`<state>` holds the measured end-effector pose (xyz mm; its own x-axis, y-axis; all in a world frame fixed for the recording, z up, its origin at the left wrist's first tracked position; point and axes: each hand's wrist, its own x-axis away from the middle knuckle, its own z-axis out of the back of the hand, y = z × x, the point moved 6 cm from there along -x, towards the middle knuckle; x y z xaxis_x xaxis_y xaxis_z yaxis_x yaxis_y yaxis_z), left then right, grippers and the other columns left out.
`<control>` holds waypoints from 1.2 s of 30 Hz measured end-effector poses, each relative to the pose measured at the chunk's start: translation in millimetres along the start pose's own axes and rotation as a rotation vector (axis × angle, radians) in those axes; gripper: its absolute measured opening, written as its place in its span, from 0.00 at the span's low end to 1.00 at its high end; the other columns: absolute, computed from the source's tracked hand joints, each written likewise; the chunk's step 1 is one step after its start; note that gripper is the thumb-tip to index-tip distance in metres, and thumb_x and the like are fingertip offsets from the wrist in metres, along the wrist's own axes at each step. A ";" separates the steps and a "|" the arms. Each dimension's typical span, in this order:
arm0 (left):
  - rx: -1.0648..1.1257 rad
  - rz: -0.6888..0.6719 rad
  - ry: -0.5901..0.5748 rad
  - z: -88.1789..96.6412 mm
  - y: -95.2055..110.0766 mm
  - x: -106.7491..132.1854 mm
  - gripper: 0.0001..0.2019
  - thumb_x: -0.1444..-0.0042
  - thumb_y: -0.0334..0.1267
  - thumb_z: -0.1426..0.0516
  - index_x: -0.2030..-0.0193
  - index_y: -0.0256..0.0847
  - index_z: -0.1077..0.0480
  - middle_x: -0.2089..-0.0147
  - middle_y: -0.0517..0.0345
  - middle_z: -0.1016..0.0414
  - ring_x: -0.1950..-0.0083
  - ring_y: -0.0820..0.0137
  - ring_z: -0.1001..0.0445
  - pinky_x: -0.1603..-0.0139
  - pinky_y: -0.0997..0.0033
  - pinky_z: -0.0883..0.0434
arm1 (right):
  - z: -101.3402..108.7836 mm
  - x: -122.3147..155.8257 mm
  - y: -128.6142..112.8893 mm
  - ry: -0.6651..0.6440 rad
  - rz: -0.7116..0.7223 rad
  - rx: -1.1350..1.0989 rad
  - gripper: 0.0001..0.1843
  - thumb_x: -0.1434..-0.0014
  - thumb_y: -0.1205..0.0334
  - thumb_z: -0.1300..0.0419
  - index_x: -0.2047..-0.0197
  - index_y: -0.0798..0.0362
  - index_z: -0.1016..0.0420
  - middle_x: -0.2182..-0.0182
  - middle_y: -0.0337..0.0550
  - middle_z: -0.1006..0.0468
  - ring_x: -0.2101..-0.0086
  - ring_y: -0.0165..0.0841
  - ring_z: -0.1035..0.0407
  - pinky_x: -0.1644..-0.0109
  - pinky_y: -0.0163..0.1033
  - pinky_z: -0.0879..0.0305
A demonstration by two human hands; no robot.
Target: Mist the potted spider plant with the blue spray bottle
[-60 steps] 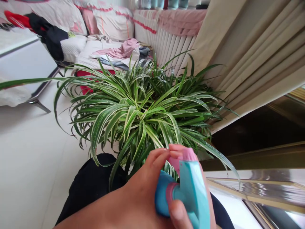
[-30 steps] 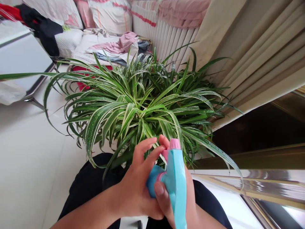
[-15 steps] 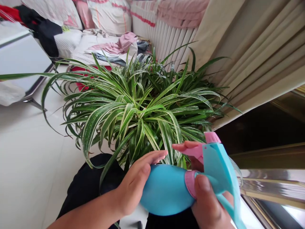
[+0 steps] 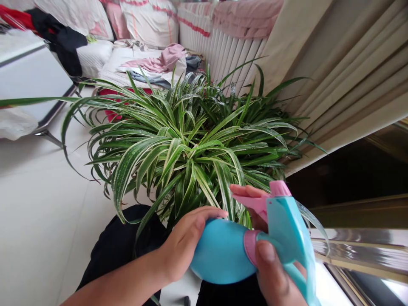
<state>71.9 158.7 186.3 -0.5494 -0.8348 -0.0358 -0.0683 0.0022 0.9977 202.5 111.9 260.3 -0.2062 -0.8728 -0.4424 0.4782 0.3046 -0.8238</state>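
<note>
A blue spray bottle (image 4: pixel 221 251) sits just in front of a variegated spider plant (image 4: pixel 188 144). Left hand (image 4: pixel 188 242) cups the body, fingers spread. Right hand (image 4: pixel 274 272) pinches the neck, thumb pressed on, fingers along the pink trigger (image 4: pixel 251 203).

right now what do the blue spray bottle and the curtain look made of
The spray bottle looks like glossy moulded plastic, its blue body shining smoothly. The curtain looks like matte woven fabric, hanging in soft folds; its fibre can't be told.
</note>
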 end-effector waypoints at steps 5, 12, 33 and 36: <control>-0.025 -0.024 -0.051 -6.2 1.9 1.7 0.26 0.33 0.54 0.60 0.49 0.44 0.26 0.45 0.54 0.23 0.42 0.61 0.29 0.38 0.62 0.35 | 1.3 -3.6 4.0 0.011 -0.059 -0.087 0.25 0.34 0.49 0.46 0.35 0.41 0.39 0.52 0.45 0.23 0.50 0.45 0.26 0.44 0.55 0.31; -0.032 -0.010 -0.162 -13.4 -2.6 2.1 0.26 0.33 0.54 0.61 0.46 0.43 0.29 0.46 0.52 0.24 0.44 0.60 0.28 0.42 0.63 0.33 | 5.2 -4.3 2.0 -0.015 -0.057 -0.010 0.11 0.34 0.56 0.47 0.51 0.43 0.27 0.56 0.41 0.22 0.50 0.42 0.28 0.42 0.49 0.32; -0.072 -0.038 -0.173 -14.2 -4.7 1.7 0.26 0.33 0.54 0.61 0.46 0.42 0.31 0.46 0.50 0.25 0.44 0.60 0.28 0.40 0.62 0.34 | 1.1 -3.9 8.1 -0.108 -0.025 -0.005 0.18 0.33 0.51 0.48 0.45 0.47 0.30 0.49 0.46 0.24 0.46 0.44 0.30 0.43 0.49 0.31; -0.085 -0.043 -0.188 -14.6 -4.2 1.2 0.25 0.33 0.54 0.60 0.46 0.42 0.31 0.46 0.50 0.25 0.44 0.61 0.28 0.40 0.63 0.35 | 5.2 -3.8 7.4 -0.047 -0.034 0.020 0.15 0.33 0.52 0.47 0.47 0.46 0.29 0.54 0.46 0.22 0.50 0.43 0.28 0.42 0.52 0.32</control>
<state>83.7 149.6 182.9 -0.6938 -0.7156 -0.0808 -0.0289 -0.0845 0.9960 211.2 115.5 257.7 -0.1827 -0.8995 -0.3968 0.4884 0.2672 -0.8307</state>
